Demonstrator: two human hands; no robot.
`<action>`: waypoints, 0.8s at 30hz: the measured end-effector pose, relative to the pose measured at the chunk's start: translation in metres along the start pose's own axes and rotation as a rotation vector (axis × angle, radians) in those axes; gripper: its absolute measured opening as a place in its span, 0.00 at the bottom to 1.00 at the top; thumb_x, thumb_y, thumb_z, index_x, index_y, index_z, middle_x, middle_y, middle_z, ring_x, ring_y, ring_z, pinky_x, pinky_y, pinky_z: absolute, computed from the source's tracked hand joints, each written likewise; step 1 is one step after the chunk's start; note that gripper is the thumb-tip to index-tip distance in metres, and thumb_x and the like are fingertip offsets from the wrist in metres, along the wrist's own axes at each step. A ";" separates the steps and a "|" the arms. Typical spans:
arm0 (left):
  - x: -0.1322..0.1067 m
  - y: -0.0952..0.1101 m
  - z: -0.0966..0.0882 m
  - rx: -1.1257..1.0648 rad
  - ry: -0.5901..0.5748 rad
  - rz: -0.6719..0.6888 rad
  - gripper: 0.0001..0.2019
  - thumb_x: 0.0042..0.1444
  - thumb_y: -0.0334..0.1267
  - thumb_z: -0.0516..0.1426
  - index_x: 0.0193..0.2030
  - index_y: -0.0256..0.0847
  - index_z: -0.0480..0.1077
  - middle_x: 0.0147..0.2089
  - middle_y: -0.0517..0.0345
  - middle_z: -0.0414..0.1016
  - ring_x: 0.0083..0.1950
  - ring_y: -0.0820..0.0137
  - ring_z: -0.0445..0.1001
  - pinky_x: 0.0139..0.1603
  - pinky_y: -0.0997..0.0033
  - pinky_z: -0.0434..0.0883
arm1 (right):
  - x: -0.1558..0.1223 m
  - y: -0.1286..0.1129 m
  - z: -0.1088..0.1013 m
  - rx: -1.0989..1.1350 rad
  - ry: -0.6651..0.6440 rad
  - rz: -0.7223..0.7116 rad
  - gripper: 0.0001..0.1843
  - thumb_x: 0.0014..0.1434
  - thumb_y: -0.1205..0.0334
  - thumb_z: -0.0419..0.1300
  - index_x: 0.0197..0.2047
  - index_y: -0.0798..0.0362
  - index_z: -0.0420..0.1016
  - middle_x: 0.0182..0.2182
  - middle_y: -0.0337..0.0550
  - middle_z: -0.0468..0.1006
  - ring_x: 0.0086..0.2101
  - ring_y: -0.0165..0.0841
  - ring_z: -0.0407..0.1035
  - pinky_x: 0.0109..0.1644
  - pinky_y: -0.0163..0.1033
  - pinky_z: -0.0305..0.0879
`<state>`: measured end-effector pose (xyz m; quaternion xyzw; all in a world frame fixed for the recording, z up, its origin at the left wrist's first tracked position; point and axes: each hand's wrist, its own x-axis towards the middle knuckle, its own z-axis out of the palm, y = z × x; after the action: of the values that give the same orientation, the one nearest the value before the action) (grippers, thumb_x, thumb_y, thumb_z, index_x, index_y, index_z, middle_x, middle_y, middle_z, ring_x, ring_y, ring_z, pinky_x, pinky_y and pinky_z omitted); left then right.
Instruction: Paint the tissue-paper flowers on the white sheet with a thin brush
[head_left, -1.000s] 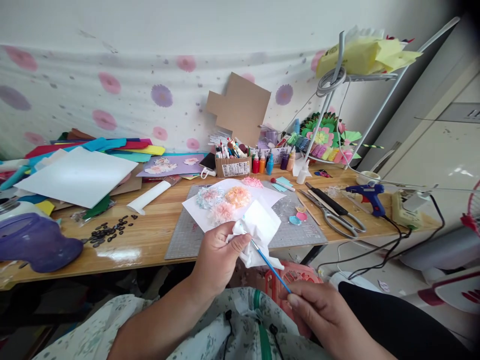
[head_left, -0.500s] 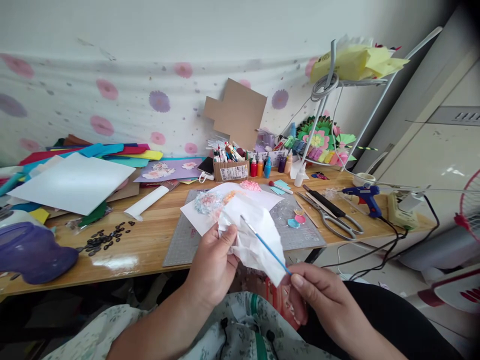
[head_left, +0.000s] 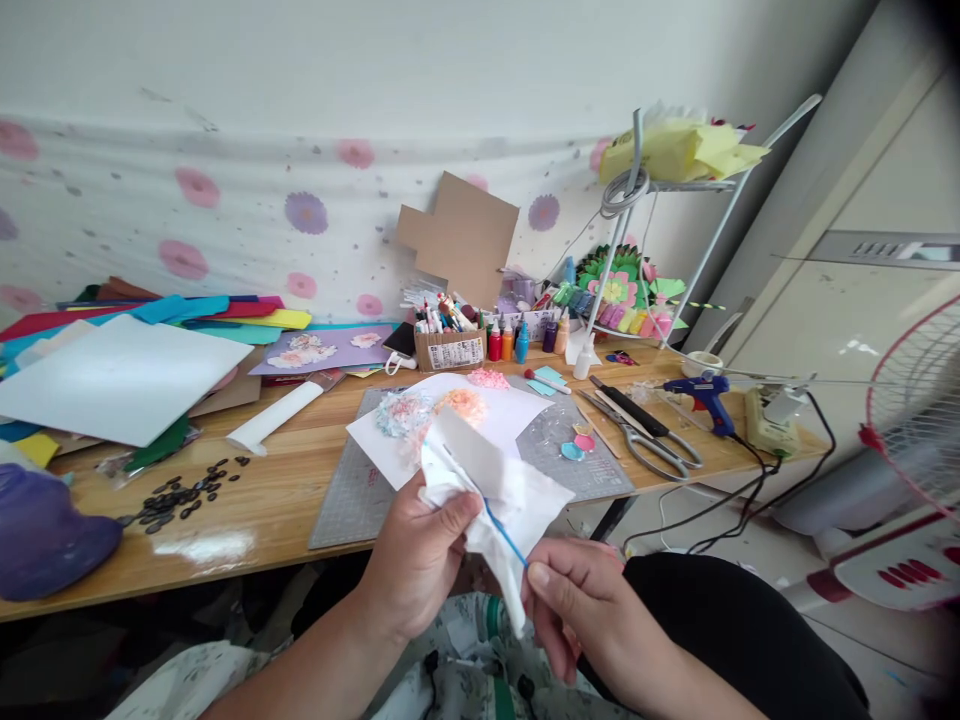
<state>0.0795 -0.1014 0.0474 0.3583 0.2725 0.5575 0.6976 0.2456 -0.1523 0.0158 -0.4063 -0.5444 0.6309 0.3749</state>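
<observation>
Pinching the slim blue-handled brush [head_left: 506,532] between closed fingertips of our right hand [head_left: 577,595], we clasp crumpled white tissue [head_left: 517,490] against it in our left hand [head_left: 416,545], wiping seemingly unfinished, fluffy pastel flowers [head_left: 409,412] already coloured beyond our grip.

Nothing can be read for certain. The cardboard box [head_left: 450,335] wears a white printed label [head_left: 456,354] on its front — lettering too small to make out. Nearer than that box, the gray cutting mat [head_left: 343,505] bears reddish print [head_left: 365,464] — equally illegible.
</observation>
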 end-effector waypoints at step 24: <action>-0.030 0.016 -0.065 1.005 -0.190 0.171 0.02 0.50 0.34 0.64 0.28 0.44 0.80 0.24 0.60 0.77 0.26 0.68 0.71 0.28 0.75 0.68 | -0.028 -0.007 -0.032 -0.694 0.092 -0.336 0.15 0.64 0.59 0.54 0.26 0.54 0.65 0.22 0.40 0.67 0.25 0.27 0.56 0.31 0.35 0.49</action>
<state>0.0122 -0.1162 0.0208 0.7190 0.4118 0.3780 0.4131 0.2862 -0.1643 0.0228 -0.4419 -0.7671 0.3200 0.3374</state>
